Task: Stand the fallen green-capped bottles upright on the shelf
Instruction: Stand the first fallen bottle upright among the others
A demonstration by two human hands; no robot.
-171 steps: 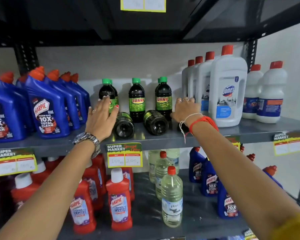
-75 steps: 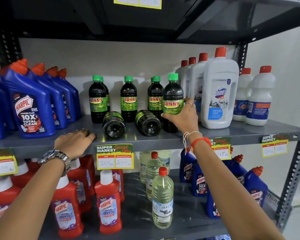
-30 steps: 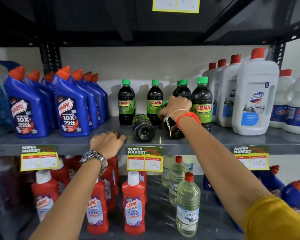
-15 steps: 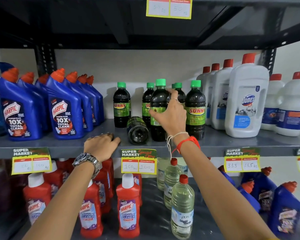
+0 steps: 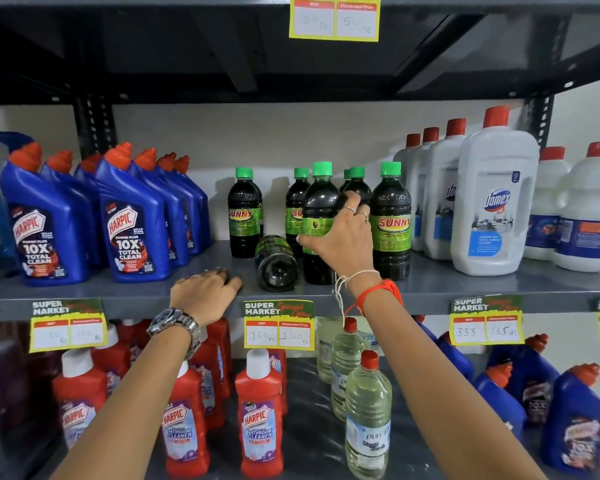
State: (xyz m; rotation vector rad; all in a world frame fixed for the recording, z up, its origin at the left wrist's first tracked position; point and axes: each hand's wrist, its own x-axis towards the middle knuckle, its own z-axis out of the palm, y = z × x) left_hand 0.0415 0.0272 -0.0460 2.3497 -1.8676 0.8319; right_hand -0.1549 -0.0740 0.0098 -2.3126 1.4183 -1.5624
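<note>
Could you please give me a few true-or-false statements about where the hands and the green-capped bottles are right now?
1. The right hand grips an upright green-capped bottle. True.
2. No bottle lies on its side. False: one fallen bottle lies with its base toward the camera.
3. The left hand holds the fallen bottle. False: it rests on the shelf edge, apart from it.
4. White Domex bottles stand to the right of the green-capped ones. True.

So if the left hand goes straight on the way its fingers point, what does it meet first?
Probably the fallen bottle: the left hand rests on the shelf edge, fingers aimed right toward its base. Depth is unclear, so it might pass just in front.
</note>
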